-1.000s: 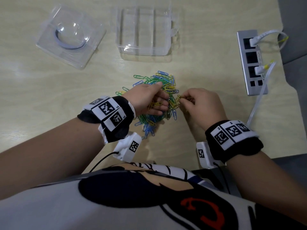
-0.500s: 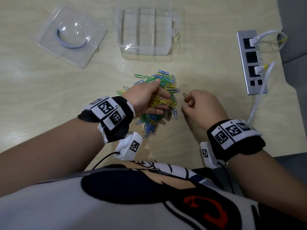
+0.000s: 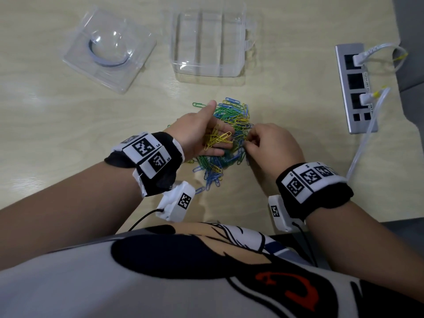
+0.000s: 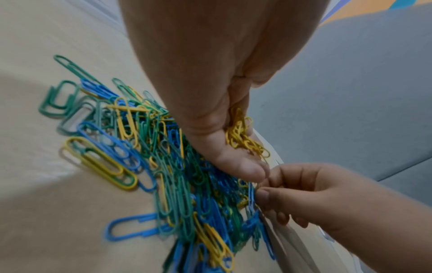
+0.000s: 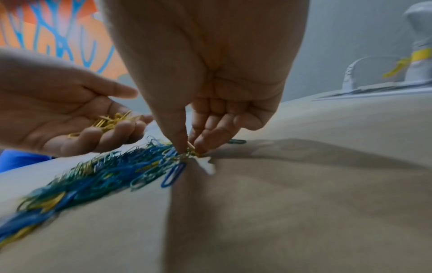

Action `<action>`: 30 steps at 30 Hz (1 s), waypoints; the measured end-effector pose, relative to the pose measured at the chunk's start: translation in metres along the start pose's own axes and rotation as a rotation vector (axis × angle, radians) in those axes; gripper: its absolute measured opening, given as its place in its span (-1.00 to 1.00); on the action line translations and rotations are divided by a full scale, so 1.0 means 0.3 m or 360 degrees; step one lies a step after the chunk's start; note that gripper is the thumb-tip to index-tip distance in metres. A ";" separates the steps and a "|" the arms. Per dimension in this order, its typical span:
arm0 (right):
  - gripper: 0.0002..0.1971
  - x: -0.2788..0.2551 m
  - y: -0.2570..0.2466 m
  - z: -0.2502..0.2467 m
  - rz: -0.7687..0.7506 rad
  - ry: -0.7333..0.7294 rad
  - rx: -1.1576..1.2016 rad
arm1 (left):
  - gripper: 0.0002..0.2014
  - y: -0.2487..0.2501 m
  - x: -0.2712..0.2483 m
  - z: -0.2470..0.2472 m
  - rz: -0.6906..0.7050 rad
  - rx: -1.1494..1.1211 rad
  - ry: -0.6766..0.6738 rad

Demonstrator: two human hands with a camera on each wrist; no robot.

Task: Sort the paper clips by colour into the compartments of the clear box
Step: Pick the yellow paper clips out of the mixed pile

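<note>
Left hand [image 3: 202,134] turned palm up just above the near-left part of the heap of paper clips [image 3: 229,138], thumb stretched out, fingers loosely cupped, a small bunch of yellow clips [image 3: 218,138] cradled in the palm rather than pinched. Right hand [image 3: 270,145] down on the right edge of the heap, close beside the left fingertips, thumb and first fingers [image 5: 201,144] pressed together in a pinch around a yellow clip [image 5: 190,146] at the rim of the pile; other fingers curled under. Around and below both grips, a tangle of blue, green and yellow clips spread on the pale wooden table [image 3: 68,134]. Well beyond the hands, across the heap, the clear box [image 3: 208,40] with its lengthwise compartments, no clips visible inside. Further left of that, a clear lid [image 3: 110,47] lying apart from it. Off beyond the right hand, a grey socket strip [image 3: 355,88] with white cables [image 3: 367,143] plugged in.
</note>
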State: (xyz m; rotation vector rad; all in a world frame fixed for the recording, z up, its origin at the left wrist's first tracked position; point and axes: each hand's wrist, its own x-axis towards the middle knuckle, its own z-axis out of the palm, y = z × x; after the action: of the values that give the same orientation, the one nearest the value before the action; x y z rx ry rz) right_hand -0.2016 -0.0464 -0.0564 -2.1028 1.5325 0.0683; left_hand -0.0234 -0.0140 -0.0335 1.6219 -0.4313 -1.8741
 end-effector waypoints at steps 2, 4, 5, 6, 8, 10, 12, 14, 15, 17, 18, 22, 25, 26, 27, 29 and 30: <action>-0.90 -0.003 0.011 -0.013 0.0018 0.0058 0.0024 | -0.31 0.005 -0.001 -0.010 -0.0016 -0.0015 -0.0023; -0.90 -0.008 0.011 -0.030 0.0008 0.0142 0.0060 | -0.29 0.007 0.003 -0.014 -0.0031 -0.0008 -0.0028; -0.90 -0.013 0.002 -0.039 -0.0027 0.0191 0.0127 | -0.28 0.007 0.005 -0.014 -0.0038 -0.0007 -0.0029; -0.90 -0.019 -0.015 -0.048 -0.0101 0.0229 0.0230 | -0.28 0.005 0.006 -0.013 -0.0039 -0.0009 -0.0030; -0.86 -0.033 -0.069 -0.061 -0.0305 0.0199 0.0412 | -0.30 0.000 0.010 -0.007 -0.0025 -0.0030 -0.0021; -0.82 -0.038 -0.106 -0.061 -0.0392 0.0162 0.0497 | -0.33 -0.003 0.012 -0.002 -0.0015 -0.0059 0.0006; -0.83 -0.013 -0.090 -0.056 -0.0284 0.0296 0.0519 | -0.32 -0.001 0.013 -0.003 -0.0034 -0.0037 0.0002; -0.82 0.024 -0.041 -0.044 -0.0121 0.0357 0.0380 | -0.30 0.003 0.012 -0.007 -0.0053 -0.0003 -0.0004; -0.80 0.037 -0.019 -0.036 -0.0075 0.0309 0.0279 | -0.31 0.002 0.011 -0.009 -0.0061 0.0006 -0.0001; -0.78 0.052 0.002 -0.015 -0.0061 0.0180 0.0126 | -0.32 0.002 0.009 -0.012 -0.0079 0.0016 0.0013; -0.77 0.055 0.002 -0.006 -0.0072 0.0150 0.0084 | -0.32 0.000 0.008 -0.013 -0.0087 0.0020 0.0021; -0.84 0.066 -0.006 -0.001 -0.0068 0.0159 0.0026 | -0.33 -0.006 0.009 -0.019 -0.0104 0.0031 0.0035; -0.86 0.069 0.003 -0.015 -0.0057 0.0163 0.0054 | -0.33 -0.006 0.011 -0.025 -0.0099 0.0034 0.0044; -0.85 0.067 0.006 -0.022 -0.0051 0.0160 0.0084 | -0.33 -0.005 0.011 -0.026 -0.0096 0.0030 0.0048; -0.84 0.065 0.008 -0.029 -0.0046 0.0159 0.0122 | -0.33 -0.003 0.011 -0.025 -0.0092 0.0027 0.0052; -0.82 0.055 0.011 -0.040 -0.0037 0.0174 0.0214 | -0.33 0.000 0.011 -0.019 -0.0086 0.0027 0.0055; -0.82 0.050 0.010 -0.045 -0.0039 0.0191 0.0270 | -0.33 0.001 0.012 -0.015 -0.0083 0.0032 0.0058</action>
State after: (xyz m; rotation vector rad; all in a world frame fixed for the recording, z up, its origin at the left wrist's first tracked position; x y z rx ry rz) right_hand -0.2027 -0.0660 -0.0510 -2.0220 1.5232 -0.1935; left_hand -0.0191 -0.0158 -0.0370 1.6930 -0.3970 -1.8804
